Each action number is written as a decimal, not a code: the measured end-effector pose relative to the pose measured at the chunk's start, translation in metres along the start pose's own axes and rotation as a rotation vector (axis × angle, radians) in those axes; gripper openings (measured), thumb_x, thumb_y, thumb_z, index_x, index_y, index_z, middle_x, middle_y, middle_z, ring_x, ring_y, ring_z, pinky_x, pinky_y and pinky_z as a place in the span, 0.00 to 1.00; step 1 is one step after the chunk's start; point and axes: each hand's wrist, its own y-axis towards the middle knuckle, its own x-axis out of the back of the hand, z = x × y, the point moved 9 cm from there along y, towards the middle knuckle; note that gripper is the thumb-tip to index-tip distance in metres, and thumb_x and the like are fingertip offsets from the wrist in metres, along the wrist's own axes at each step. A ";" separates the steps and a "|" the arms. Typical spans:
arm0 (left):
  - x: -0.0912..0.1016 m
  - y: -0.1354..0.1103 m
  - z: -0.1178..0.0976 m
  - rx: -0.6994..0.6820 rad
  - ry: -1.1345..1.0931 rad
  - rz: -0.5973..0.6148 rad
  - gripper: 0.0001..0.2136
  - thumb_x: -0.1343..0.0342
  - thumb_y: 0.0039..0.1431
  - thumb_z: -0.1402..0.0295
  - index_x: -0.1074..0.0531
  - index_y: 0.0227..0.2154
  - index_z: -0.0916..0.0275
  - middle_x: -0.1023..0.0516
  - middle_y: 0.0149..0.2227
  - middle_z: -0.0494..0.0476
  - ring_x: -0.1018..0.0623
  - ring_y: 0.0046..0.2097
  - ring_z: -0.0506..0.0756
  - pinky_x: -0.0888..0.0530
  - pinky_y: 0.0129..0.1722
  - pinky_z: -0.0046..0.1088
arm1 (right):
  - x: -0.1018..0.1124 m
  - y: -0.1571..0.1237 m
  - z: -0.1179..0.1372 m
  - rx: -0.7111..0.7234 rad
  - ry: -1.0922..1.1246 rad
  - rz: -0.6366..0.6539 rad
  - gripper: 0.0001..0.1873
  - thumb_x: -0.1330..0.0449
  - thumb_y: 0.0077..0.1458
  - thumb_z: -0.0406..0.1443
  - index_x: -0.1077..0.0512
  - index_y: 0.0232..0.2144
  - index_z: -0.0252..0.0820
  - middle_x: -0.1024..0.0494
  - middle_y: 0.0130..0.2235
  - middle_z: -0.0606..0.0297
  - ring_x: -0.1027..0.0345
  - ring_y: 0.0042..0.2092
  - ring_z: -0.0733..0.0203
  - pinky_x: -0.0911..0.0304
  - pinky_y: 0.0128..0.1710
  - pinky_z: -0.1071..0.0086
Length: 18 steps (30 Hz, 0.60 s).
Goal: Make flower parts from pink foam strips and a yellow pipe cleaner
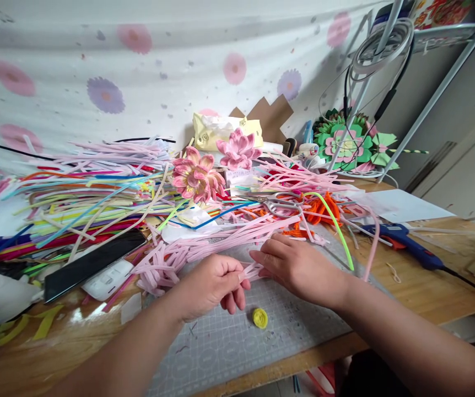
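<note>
Above the grey cutting mat (229,353), my left hand (216,284) pinches the left end of some short pale pink pipe cleaners (252,271). The fingers of my right hand (291,267) close over the right end of the same pieces; their exact number is hard to make out. Just below both hands, a yellow coiled disc (259,318) lies on the mat. A loose pile of pale pink pipe cleaners (204,245) spreads right behind my hands. Metal scissors (282,205) rest beyond that pile.
Two pink pipe-cleaner flowers (198,175) stand at the back, before a yellow tissue pack (208,132). Many coloured pipe cleaners (80,201) heap on the left, near a black phone (95,264). A blue glue gun (406,242) with a cord lies right, near an orange bundle (322,209).
</note>
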 end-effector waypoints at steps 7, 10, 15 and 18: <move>0.008 -0.002 -0.006 0.006 0.163 -0.008 0.10 0.52 0.55 0.66 0.32 0.23 0.64 0.29 0.15 0.48 0.33 0.16 0.45 0.38 0.17 0.18 | -0.004 0.001 -0.001 0.049 0.028 0.026 0.13 0.51 0.61 0.33 0.30 0.27 0.37 0.31 0.27 0.63 0.42 0.30 0.62 0.49 0.30 0.69; 0.013 -0.006 -0.016 -0.021 0.231 -0.045 0.10 0.52 0.54 0.66 0.31 0.22 0.64 0.30 0.14 0.48 0.34 0.15 0.45 0.39 0.16 0.18 | 0.000 0.003 -0.007 0.028 0.086 -0.053 0.15 0.50 0.61 0.35 0.30 0.25 0.37 0.31 0.25 0.63 0.42 0.29 0.62 0.50 0.29 0.69; 0.059 -0.039 -0.024 0.007 0.372 -0.202 0.10 0.51 0.53 0.64 0.31 0.22 0.64 0.30 0.15 0.48 0.34 0.16 0.46 0.40 0.16 0.19 | -0.012 0.003 -0.012 -0.058 0.295 -0.037 0.11 0.45 0.58 0.40 0.27 0.37 0.39 0.28 0.34 0.61 0.38 0.36 0.61 0.44 0.35 0.70; 0.107 -0.070 -0.007 0.125 0.432 -0.284 0.11 0.50 0.52 0.63 0.30 0.23 0.64 0.31 0.15 0.49 0.35 0.15 0.47 0.42 0.15 0.21 | -0.034 0.003 0.002 -0.039 0.217 0.115 0.07 0.41 0.55 0.37 0.26 0.35 0.43 0.29 0.39 0.60 0.38 0.40 0.58 0.42 0.38 0.68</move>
